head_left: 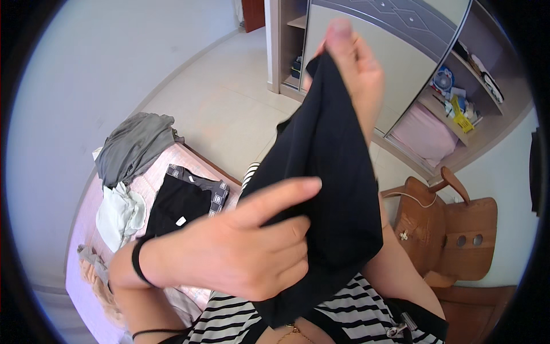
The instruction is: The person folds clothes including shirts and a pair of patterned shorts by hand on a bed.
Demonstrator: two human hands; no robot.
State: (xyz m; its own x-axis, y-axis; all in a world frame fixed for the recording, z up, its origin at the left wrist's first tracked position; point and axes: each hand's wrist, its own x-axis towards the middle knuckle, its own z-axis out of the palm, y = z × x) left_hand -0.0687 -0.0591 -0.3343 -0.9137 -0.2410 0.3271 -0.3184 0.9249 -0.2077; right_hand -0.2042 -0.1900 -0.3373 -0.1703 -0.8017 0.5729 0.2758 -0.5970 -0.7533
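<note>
A black garment (338, 155) of smooth cloth hangs folded in front of my body. At its upper end my right hand (354, 60) is closed on a corner, thumb upward. My left hand (246, 246), with a black band on the wrist, lies across the near side of the cloth. One of its digits stretches over the garment and the others are loosely bent; no fold of cloth shows gripped between them, and whether the fingertips press on the fabric is not plain. The lower end of the garment reaches down to my striped top (229, 318).
On the pink bed (154, 186) at the left lie a black folded garment (177, 203), patterned grey clothing (220, 195), a grey cloth (134, 149) and white clothing (117, 215). A wooden chair (472, 229) stands right. Behind is a wardrobe (401, 69) with filled shelves.
</note>
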